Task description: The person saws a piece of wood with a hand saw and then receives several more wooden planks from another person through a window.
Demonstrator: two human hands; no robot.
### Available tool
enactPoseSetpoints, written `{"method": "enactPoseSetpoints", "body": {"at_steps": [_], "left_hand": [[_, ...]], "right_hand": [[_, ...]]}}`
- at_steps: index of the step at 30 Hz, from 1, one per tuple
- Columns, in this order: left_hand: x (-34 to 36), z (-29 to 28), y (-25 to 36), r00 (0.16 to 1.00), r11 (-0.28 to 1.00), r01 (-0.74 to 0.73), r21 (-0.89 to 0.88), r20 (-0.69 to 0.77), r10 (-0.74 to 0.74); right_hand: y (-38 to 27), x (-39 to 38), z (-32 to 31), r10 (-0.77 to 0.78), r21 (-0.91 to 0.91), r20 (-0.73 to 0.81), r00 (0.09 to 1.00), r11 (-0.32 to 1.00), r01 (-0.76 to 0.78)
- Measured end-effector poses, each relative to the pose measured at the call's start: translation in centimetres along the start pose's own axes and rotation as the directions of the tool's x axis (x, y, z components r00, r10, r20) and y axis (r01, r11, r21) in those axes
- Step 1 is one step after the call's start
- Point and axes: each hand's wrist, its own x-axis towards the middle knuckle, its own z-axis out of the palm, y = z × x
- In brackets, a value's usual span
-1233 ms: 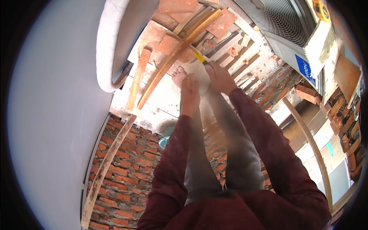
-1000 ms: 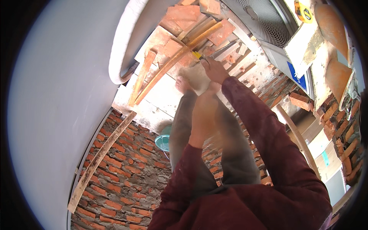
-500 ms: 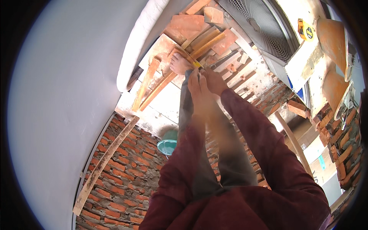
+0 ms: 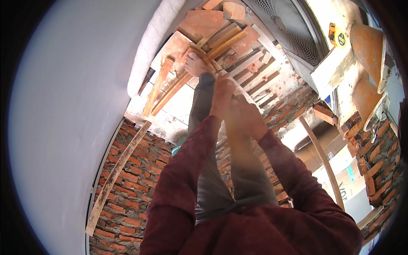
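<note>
My left hand (image 4: 222, 97) is closed at the near end of a brown wood strip (image 4: 207, 60); what its fingers hold is hidden. Just right of it and lower, my right hand (image 4: 247, 115) is closed, its fingertips out of sight and its grip too small to make out. A pale narrow strip (image 4: 246, 96) runs diagonally past both hands; its kind is unclear. My bare foot (image 4: 195, 64) rests on the wood strip, toes toward the far left.
Wood pieces (image 4: 228, 44) and broken bricks lie beyond my hands. A fan unit (image 4: 293, 25) stands far right, with a yellow tape measure (image 4: 338, 36) on the ledge beside clay pots (image 4: 366, 53). A white wrapped pipe (image 4: 149, 46) follows the left wall. Brickwork (image 4: 127, 191) lies below.
My right hand has drawn back toward me and slightly right. The yellow-and-black object by my fingers no longer shows. A pale strip now shows beside my hands. The view has shifted slightly.
</note>
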Motion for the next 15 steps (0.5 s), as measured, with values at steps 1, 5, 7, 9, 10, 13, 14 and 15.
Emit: {"method": "enactPoseSetpoints", "body": {"at_steps": [1, 5, 7, 9, 10, 13, 14, 15], "left_hand": [[-0.2, 0.1, 0.2, 0.996, 0.994, -0.09, 0.064, -0.007, 0.091], [-0.5, -0.1, 0.4, 0.973, 0.97, -0.232, 0.066, 0.006, 0.232], [-0.3, -0.6, -0.5, 0.928, 0.907, -0.372, 0.196, 0.053, 0.369], [0.1, -0.8, 0.7, 0.961, 0.951, -0.275, 0.138, 0.042, 0.272], [0.4, -1.0, 1.5, 0.974, 0.968, -0.225, 0.11, 0.041, 0.221], [0.5, -1.7, 2.6, 0.998, 0.979, -0.055, -0.196, -0.004, 0.055], [0.7, -1.8, 2.4, 0.999, 0.98, -0.04, -0.193, -0.016, 0.038], [1.1, -1.9, 2.1, 0.999, 0.982, -0.024, -0.189, -0.028, 0.02]], "right_hand": [[-0.2, -0.3, 0.0, 0.003, -0.015, 0.008, 1.0, 1.0, -0.002], [-0.8, -0.6, -0.4, -0.001, -0.044, 0.03, 1.0, 0.999, 0.002], [-1.7, -0.5, -0.8, 0.009, -0.003, 0.019, 1.0, 1.0, -0.009], [-2.9, -0.2, -1.6, 0.067, 0.072, 0.001, 0.998, 0.995, -0.067], [-3.5, 0.0, -2.0, 0.107, 0.12, -0.006, 0.994, 0.987, -0.106], [-4.1, 0.1, -2.4, 0.047, 0.02, 0.098, 0.994, 0.999, -0.049], [-4.5, 0.4, -2.6, 0.038, 0.013, 0.116, 0.993, 0.999, -0.039], [-5.0, 0.8, -2.6, 0.053, 0.047, 0.108, 0.993, 0.997, -0.059]]}}
